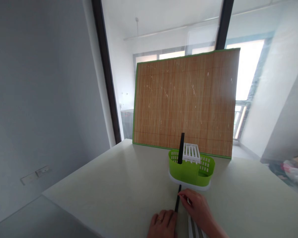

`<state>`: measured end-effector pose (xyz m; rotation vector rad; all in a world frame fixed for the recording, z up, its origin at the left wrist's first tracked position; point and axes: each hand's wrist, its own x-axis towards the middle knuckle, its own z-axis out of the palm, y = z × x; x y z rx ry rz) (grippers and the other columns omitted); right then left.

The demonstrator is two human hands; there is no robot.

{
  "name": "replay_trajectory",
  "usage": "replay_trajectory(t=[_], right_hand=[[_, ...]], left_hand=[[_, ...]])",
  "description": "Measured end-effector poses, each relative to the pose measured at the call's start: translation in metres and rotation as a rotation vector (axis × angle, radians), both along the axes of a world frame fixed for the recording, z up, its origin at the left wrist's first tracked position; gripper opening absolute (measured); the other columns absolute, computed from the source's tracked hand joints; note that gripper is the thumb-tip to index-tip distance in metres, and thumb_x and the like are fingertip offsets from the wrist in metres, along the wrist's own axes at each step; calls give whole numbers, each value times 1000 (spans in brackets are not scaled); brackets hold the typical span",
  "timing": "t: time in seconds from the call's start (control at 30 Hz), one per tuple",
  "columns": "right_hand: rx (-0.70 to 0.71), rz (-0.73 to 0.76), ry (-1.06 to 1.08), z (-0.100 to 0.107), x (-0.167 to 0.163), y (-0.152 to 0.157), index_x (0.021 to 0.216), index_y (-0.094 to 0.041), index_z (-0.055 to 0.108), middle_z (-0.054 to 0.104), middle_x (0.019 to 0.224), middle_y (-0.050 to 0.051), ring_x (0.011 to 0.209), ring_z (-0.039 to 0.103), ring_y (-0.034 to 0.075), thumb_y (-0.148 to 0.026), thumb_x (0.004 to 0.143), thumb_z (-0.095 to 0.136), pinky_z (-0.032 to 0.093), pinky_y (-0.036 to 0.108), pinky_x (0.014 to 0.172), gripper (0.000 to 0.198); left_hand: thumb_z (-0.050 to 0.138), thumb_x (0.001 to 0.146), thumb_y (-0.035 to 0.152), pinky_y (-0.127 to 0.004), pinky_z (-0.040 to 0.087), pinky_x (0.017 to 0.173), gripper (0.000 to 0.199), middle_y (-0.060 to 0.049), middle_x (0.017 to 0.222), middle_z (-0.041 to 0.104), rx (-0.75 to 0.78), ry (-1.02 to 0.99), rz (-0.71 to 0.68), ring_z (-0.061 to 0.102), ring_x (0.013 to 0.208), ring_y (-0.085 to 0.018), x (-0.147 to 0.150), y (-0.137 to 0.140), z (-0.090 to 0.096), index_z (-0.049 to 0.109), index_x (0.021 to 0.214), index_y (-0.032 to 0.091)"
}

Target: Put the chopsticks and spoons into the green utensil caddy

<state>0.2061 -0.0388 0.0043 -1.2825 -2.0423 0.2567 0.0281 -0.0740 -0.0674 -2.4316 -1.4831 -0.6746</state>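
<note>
Basket stands between right hand, pinching black strip, and mat along worktop back edge; left hand, grip unclear.

Over at the back of the pale worktop, a green-edged bamboo mat stands up before a dark-framed glass partition, with a bright window beyond, wall plates low on the grey wall to my left, and blurred clutter far right.
</note>
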Motion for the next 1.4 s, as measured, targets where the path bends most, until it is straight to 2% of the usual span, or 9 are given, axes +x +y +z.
replay_trajectory(t=[0.2,0.43,0.53,0.73,0.83,0.93,1.07,1.23,1.4], right_hand=[[7,74,-88,-6,-9,-4,89,-24,62,64,77,0,70,58,15,-23,87,45,37,25,65,17],[-15,74,-137,-5,-13,-5,86,-25,63,64,77,-1,70,58,14,-24,86,46,35,24,63,17],[-38,77,-127,-3,-15,-8,85,-25,64,64,76,-1,71,58,14,-26,86,46,35,23,63,18],[-128,187,-50,1,-27,-17,99,-27,63,64,72,-4,63,56,12,-29,74,63,36,21,61,26],[-150,216,-30,1,-33,-18,85,-25,63,63,70,-5,61,54,11,-23,68,65,34,19,58,17],[-155,165,-5,-3,-34,-15,72,-22,59,61,67,-5,58,53,10,-19,70,61,33,18,55,4],[-143,131,11,-9,-31,-10,69,-20,57,61,68,-3,60,53,10,-18,76,56,33,19,56,7],[-154,178,2,-10,-28,-8,79,-22,61,62,74,-1,67,55,13,-22,82,52,35,20,60,9],[-152,169,-64,-11,-27,-8,77,-21,60,59,73,-1,68,54,14,-16,75,56,35,21,62,6]], left_hand=[[42,79,2,-29,45,68,30,-11,93,63,-380,128,350,58,93,-23,-27,8,60,66,89,16],[41,78,9,-32,44,71,25,-11,87,64,-473,71,425,61,85,-24,-55,14,81,63,89,13],[44,79,17,-29,43,71,19,-6,82,66,-437,-109,355,62,79,-20,-60,14,83,62,86,16],[48,77,22,-20,45,55,24,-2,78,66,-495,-739,2,58,55,-11,-31,14,87,61,97,17],[49,77,23,-19,45,50,30,-2,72,65,-507,-918,-91,57,52,-11,-13,18,84,60,104,15],[50,77,23,-19,46,51,29,-2,69,64,-468,-976,-134,56,53,-11,-4,23,83,63,101,14],[54,75,21,-18,47,55,22,-3,74,65,-437,-938,-194,57,59,-11,-4,25,87,67,91,16],[57,76,27,-18,46,52,19,-3,74,64,-574,-994,-297,56,56,-10,-11,30,98,67,88,15],[60,75,30,-19,46,49,21,-1,68,60,-663,-1045,-375,54,51,-8,-13,36,112,65,86,13]])
